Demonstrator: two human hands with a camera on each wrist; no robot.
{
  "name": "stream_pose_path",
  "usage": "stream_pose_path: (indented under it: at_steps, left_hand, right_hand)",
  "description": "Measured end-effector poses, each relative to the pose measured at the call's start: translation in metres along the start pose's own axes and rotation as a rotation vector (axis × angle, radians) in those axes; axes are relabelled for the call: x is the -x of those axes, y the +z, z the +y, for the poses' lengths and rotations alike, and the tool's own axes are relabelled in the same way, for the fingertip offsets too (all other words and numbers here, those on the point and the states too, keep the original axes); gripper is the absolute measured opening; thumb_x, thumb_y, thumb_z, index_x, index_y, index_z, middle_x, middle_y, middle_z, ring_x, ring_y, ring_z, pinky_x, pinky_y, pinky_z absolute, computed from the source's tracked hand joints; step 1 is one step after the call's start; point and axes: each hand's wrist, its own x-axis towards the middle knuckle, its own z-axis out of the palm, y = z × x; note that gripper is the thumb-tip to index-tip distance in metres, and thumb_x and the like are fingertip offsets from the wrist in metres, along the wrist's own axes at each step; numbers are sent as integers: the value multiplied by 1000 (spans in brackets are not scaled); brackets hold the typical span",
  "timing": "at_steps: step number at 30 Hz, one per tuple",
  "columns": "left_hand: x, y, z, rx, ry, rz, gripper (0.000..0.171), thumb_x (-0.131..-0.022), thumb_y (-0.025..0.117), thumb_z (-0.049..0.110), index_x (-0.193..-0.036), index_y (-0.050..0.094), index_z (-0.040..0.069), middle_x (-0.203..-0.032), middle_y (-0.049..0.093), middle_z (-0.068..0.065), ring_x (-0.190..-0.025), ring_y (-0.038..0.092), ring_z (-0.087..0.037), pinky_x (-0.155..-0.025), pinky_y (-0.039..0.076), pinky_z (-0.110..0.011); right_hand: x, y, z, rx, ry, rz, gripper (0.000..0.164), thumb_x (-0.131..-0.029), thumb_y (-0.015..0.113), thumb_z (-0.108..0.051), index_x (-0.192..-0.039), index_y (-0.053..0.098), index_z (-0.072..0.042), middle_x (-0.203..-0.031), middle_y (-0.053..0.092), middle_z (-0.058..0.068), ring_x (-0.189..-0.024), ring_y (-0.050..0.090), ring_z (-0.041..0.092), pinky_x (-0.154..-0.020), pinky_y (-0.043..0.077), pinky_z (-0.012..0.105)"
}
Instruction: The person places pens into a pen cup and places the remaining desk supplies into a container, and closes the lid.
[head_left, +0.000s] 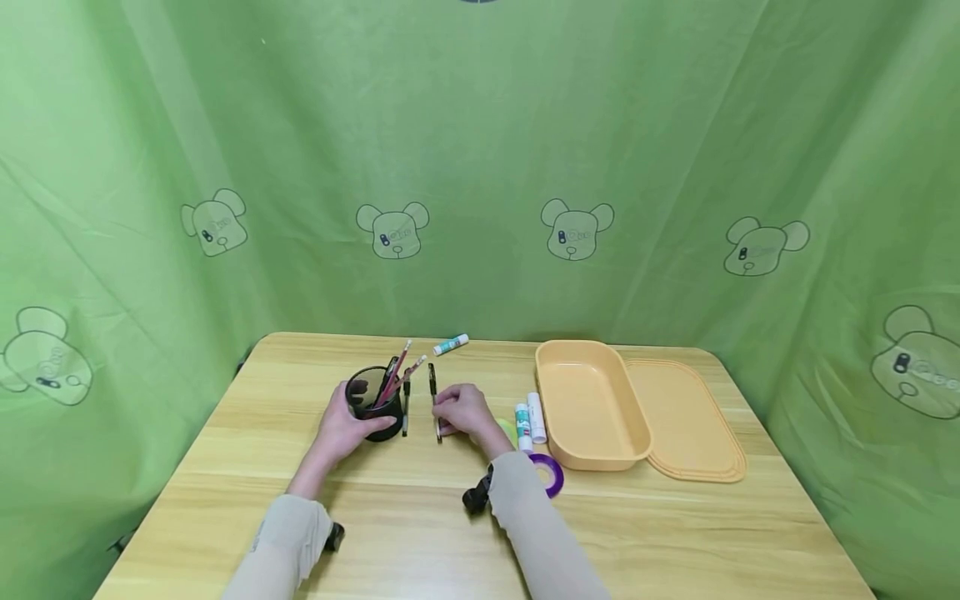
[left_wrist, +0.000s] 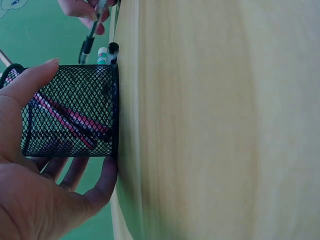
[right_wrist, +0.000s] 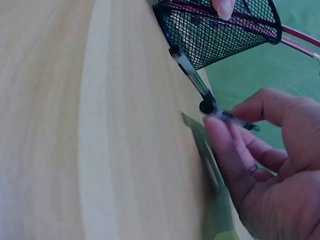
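My left hand (head_left: pixel 345 429) grips a black mesh pen cup (left_wrist: pixel 75 115), thumb on one side and fingers round the other. Red-striped pencils (head_left: pixel 397 375) and a dark pen lean inside the cup, which stands upright on the table. My right hand (head_left: pixel 465 410) pinches a clear pen with a black cap (left_wrist: pixel 91 37) between thumb and fingertips. In the left wrist view this pen appears raised off the table. A second black-and-clear pen (right_wrist: pixel 190 70) lies on the table between the cup and my right hand.
A glue stick (head_left: pixel 451 344) lies near the back edge. Right of my right hand are two more glue sticks (head_left: pixel 536 417), a purple tape roll (head_left: pixel 556 477), an orange tray (head_left: pixel 594 454) and its lid (head_left: pixel 690 417). Green curtain (head_left: pixel 480 283) surrounds the wooden table.
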Motion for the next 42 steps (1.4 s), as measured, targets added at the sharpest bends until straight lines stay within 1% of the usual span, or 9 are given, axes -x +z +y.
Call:
stream_pose_path:
  at_steps: [4, 10, 15, 21, 24, 28, 36, 39, 42]
  left_hand:
    - [0, 1, -1, -2, 2, -1, 95, -73, 95, 27, -148, 42, 4, -147, 50, -23, -139, 47, -42, -122, 35, -56]
    - [-1, 1, -1, 4, 2, 2, 94, -72, 95, 25, -147, 42, 3, -147, 51, -23, -140, 47, -41, -122, 35, -55]
    - [-1, 0, 2, 3, -1, 3, 94, -72, 95, 24, -147, 42, 3, -147, 51, -23, -139, 47, -42, -122, 35, -55]
    - [-1, 2, 3, -13, -10, 7, 95, -71, 96, 26, -146, 42, 1, -146, 51, -24, -138, 49, -42, -121, 36, -55]
    - [0, 2, 4, -58, -14, 43, 95, -69, 98, 31, -141, 44, 0, -141, 53, -23, -133, 52, -41, -118, 41, -55]
    - [1, 3, 6, -130, -12, 102, 94, -66, 98, 40, -135, 47, 0, -134, 56, -21, -124, 56, -39, -109, 47, -54]
    - [5, 6, 10, -161, -49, 117, 103, -67, 97, 45, -140, 43, -2, -137, 54, -22, -128, 55, -40, -112, 45, -54]
    - [5, 5, 12, -127, -65, 97, 108, -66, 97, 47, -144, 40, -2, -141, 52, -23, -132, 52, -41, -115, 43, -54]
    - [3, 3, 11, -36, -40, 46, 114, -67, 99, 37, -151, 32, 1, -152, 45, -24, -142, 44, -42, -122, 35, -55]
  right_hand:
    - [-2, -3, 2, -94, -19, -16, 27, -90, 69, 3, -116, 65, 6, -89, 66, 8, -69, 67, 19, -68, 66, 38]
    - [-4, -6, -1, -211, -36, 15, 28, -89, 69, 8, -115, 61, 4, -92, 64, 6, -67, 67, 19, -72, 66, 42]
    - [-2, -9, -8, -272, -50, 50, 44, -88, 69, 10, -128, 54, 0, -100, 63, 6, -65, 67, 18, -75, 66, 45]
    - [-2, -13, -9, -286, -73, 97, 56, -91, 67, 7, -142, 50, -6, -102, 60, 5, -72, 66, 16, -70, 66, 37]
    - [-2, -15, -11, -282, -109, 121, 51, -94, 66, 3, -143, 50, -5, -100, 61, 4, -79, 65, 15, -76, 66, 45]
    - [-1, -18, -15, -309, -171, 158, 43, -99, 65, -4, -140, 51, 1, -95, 63, 4, -77, 65, 15, -81, 63, 57]
    - [0, -25, -19, -409, -216, 181, 34, -101, 64, -6, -132, 54, 3, -91, 67, 3, -75, 67, 14, -69, 66, 34]
    - [3, -28, -22, -449, -248, 177, 34, -101, 63, -4, -131, 52, 6, -92, 68, 3, -76, 68, 14, -71, 66, 34]
    - [6, -30, -25, -488, -280, 168, 33, -101, 63, -4, -130, 51, 7, -93, 68, 4, -76, 70, 15, -73, 66, 35]
